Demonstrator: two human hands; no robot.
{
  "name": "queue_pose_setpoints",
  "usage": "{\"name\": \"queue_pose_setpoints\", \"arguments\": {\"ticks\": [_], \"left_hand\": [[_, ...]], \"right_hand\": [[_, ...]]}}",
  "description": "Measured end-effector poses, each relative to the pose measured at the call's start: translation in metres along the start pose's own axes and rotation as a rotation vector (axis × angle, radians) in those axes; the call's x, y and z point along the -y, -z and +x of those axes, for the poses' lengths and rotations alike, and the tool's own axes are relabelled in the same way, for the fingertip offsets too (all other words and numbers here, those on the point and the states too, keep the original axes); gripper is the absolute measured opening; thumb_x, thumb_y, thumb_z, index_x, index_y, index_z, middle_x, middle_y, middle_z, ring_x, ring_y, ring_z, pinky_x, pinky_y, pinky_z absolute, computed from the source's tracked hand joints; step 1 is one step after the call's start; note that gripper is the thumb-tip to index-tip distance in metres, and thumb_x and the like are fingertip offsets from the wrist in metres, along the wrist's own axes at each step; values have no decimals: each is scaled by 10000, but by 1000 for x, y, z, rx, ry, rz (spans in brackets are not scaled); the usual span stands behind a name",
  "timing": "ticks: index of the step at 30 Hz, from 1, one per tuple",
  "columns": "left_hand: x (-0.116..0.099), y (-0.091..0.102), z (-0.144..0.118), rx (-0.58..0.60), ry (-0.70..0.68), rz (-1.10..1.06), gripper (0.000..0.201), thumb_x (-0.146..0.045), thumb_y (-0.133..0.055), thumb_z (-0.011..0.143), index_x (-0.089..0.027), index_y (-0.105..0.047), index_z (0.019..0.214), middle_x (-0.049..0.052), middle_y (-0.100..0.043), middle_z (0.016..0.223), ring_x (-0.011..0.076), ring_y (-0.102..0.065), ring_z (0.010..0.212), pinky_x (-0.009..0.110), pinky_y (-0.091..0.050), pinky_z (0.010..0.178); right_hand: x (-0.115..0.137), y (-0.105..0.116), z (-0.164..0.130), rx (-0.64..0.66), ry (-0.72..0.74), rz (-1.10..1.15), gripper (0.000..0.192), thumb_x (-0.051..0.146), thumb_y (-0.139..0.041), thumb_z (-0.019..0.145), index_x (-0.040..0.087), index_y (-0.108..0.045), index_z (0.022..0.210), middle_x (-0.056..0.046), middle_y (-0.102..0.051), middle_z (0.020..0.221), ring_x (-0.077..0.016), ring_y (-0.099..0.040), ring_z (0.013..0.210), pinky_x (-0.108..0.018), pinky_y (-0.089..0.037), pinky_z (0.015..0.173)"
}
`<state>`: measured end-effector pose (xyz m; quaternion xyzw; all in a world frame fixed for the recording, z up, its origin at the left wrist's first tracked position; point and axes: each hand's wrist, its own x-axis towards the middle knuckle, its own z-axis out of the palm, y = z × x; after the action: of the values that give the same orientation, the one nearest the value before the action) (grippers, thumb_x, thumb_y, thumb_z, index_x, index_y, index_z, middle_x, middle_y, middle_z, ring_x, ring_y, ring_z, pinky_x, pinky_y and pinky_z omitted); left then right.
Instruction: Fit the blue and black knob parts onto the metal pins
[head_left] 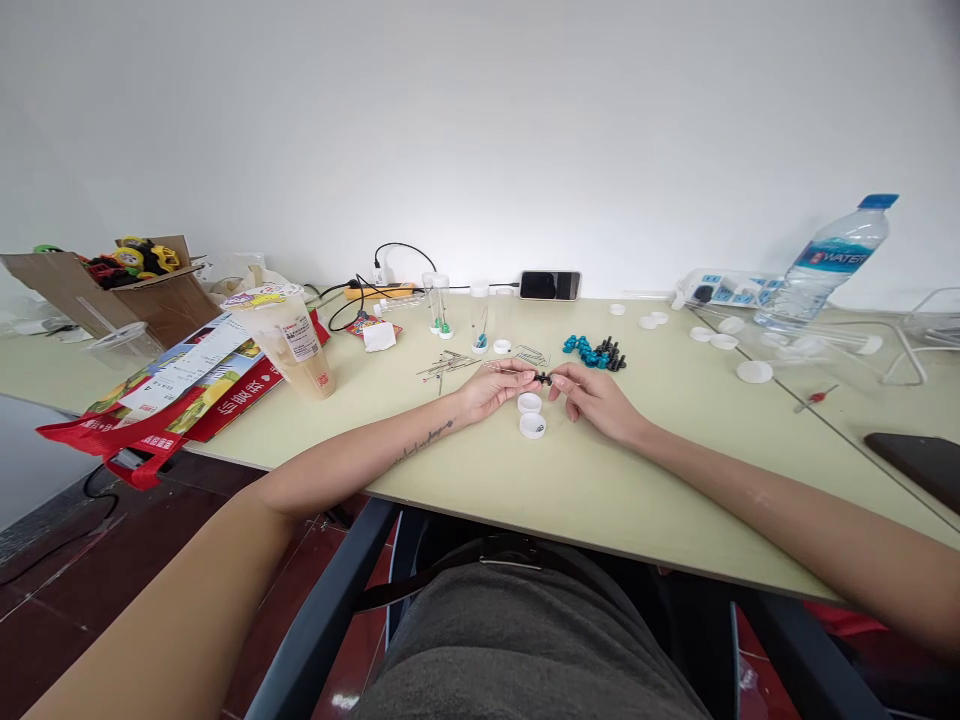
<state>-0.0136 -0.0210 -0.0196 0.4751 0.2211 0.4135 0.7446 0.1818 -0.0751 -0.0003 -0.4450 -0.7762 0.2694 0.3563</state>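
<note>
Over the table, a small black knobbed piece [543, 379] sits between the fingertips of both hands. My left hand [491, 390] is closed in a pinch at its left end, and a thin metal pin seems to lie along those fingers. My right hand [598, 400] pinches the piece's right end, fingers curled. Just below stand two small white caps [532, 427], the nearer one with tiny bits inside. Beyond my right hand lie piles of teal pieces [589, 350] and black pieces [613, 355]. Loose thin pins [448, 368] are spread beyond my left hand.
Clear tubes [480, 320] stand behind the pins, near a phone [550, 285] against the wall. A drink cup [289, 345] and red bag [225, 395] are at left. White lids [754, 372], a tilted water bottle [832, 260] and a dark phone [919, 465] lie right.
</note>
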Motion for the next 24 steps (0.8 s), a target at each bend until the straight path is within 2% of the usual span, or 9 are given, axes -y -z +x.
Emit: {"name": "queue_pose_setpoints", "arguments": {"ticks": [3, 13, 24], "left_hand": [[-1, 0, 0, 0, -3, 6, 206, -69, -713, 660, -102, -660, 857, 42, -668, 806, 140, -663, 801, 322, -445, 935], [-1, 0, 0, 14, -10, 20, 237, -74, -718, 656, -104, -681, 888, 55, -670, 837, 147, -663, 816, 310, -447, 926], [0, 0, -1, 9, -32, 22, 208, -109, -729, 657, -108, -676, 859, 46, -667, 851, 154, -662, 821, 308, -455, 909]], "right_hand": [[-1, 0, 1, 8, -12, 9, 343, 516, -422, 875, 209, -551, 956, -24, -656, 845, -110, -528, 467, -289, -438, 535], [-1, -1, 1, -5, -5, -14, 307, 484, -426, 882, 211, -559, 928, -17, -666, 836, -111, -531, 461, -295, -436, 534], [0, -1, 1, -51, 9, 88, 393, 546, -320, 911, 221, -530, 978, -42, -638, 885, -109, -526, 451, -276, -389, 443]]}}
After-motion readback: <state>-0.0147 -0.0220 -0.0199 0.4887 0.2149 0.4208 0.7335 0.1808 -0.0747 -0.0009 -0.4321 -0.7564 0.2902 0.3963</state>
